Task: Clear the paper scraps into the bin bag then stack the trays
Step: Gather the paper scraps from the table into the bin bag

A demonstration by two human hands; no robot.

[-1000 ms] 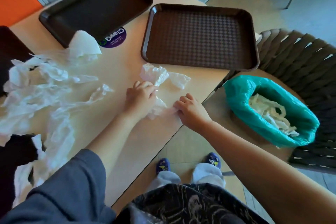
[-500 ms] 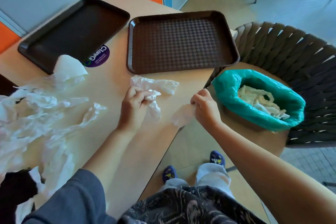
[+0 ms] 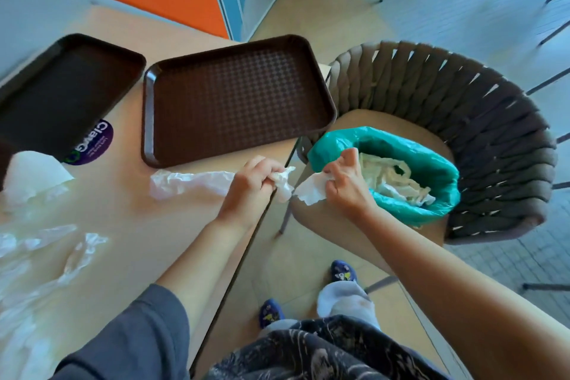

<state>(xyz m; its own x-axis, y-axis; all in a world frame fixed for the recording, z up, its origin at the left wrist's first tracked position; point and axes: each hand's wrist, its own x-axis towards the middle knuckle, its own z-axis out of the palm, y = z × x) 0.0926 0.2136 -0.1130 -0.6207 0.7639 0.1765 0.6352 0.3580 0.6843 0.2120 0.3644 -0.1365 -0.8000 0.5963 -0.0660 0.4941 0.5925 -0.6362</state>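
Left hand (image 3: 251,183) clenched on crumpled scrap (image 3: 282,183); right hand (image 3: 347,182) pinching white scrap (image 3: 310,191), just beside green bin bag (image 3: 431,170); two brown trays (image 3: 237,99) beyond the left hand on table (image 3: 123,210).

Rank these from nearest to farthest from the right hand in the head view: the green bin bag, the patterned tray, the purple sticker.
From the right hand:
1. Green bin bag, right beside it on the chair seat.
2. Patterned tray, on the table, up and to the left.
3. Purple sticker, farther left, at the second tray's corner.
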